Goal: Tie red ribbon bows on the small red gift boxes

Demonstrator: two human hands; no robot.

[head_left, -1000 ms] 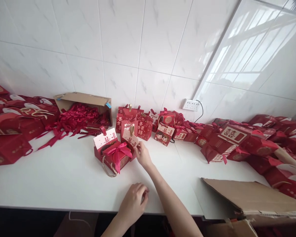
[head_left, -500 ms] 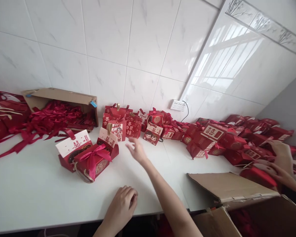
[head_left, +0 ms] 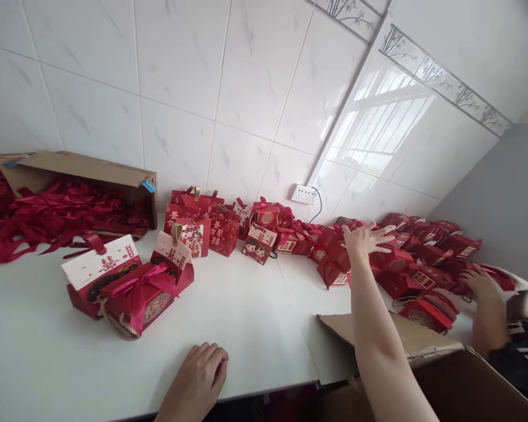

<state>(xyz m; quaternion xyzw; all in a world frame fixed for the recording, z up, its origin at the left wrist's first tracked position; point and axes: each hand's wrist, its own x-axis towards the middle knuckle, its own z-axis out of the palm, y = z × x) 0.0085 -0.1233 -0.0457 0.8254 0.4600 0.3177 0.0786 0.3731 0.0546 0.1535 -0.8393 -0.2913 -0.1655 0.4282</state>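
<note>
My left hand (head_left: 198,375) rests on the front of the white table (head_left: 242,310) with its fingers curled in, and nothing shows in it. Stretched far out to the right, my right hand (head_left: 369,239) has its fingers spread and holds nothing. It is over a heap of red gift boxes, nearest a red box (head_left: 393,258) just below its fingers. To the left of my hands stand a red box with a pink ribbon bow (head_left: 141,293), a box with a white flap (head_left: 103,269) and another white-flapped box (head_left: 173,258).
A cardboard box (head_left: 79,164) on its side holds red ribbons (head_left: 70,202). Several red gift boxes (head_left: 224,231) line the tiled wall, near a power socket (head_left: 303,193). An open carton (head_left: 440,346) stands at front right. A co-worker's hand (head_left: 484,287) reaches in at the right.
My right hand has swung right from beside the small boxes to over the heap, its fingers spreading. My left hand stays curled on the table. The view has turned right.
</note>
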